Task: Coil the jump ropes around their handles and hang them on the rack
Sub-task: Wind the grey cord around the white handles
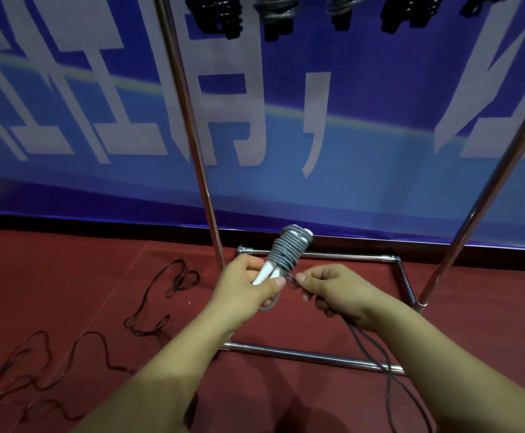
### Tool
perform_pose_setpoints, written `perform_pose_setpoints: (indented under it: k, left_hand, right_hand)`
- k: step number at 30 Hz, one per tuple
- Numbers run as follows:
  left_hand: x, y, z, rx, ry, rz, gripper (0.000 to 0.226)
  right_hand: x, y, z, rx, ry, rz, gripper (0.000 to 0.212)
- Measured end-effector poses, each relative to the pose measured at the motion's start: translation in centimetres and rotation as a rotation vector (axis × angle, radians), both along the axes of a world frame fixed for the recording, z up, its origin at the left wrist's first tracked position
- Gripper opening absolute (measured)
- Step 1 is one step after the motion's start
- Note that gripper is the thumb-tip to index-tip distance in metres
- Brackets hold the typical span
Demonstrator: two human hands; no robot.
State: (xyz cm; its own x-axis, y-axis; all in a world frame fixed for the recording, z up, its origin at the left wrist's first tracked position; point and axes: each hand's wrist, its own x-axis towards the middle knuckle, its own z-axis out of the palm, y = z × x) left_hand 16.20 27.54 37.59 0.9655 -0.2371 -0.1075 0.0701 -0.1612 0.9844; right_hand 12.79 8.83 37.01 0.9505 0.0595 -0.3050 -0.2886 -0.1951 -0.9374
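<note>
While left fingers point(256, 278) grip handles point(264, 271), right fingers point(309, 284) pinch rope point(367, 345).

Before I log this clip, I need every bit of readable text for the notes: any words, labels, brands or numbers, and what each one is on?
Blue banner: large white characters and a comma-shaped mark; they are cropped and slanted, so no whole character can be read.
White handles in the left hand: no print visible.
Grey rope, right hand, metal rack: no lettering visible.

Blue banner wall point(364, 189), red carpet floor point(67, 260).
</note>
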Motion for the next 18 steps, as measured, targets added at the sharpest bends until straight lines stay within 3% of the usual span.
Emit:
perform_pose_setpoints:
  k: [7, 11, 18]
  left_hand:
    - [1.9, 1.3, -1.5, 0.042, 0.049, 0.148, 0.031]
    - [3.2, 2.6, -2.6, 0.127, 0.048, 0.219, 0.03]
    - [3.8, 3.4, -4.8, 0.26, 0.122, 0.166, 0.029]
  right_hand:
    - [-0.4, 1.1, 0.4, -0.145, -0.005, 0.082, 0.015]
    - [-0.5, 0.9, 0.7, -0.202, -0.022, 0.023, 0.017]
    - [-0.9, 1.3, 1.0, -0.435, -0.123, 0.079, 0.029]
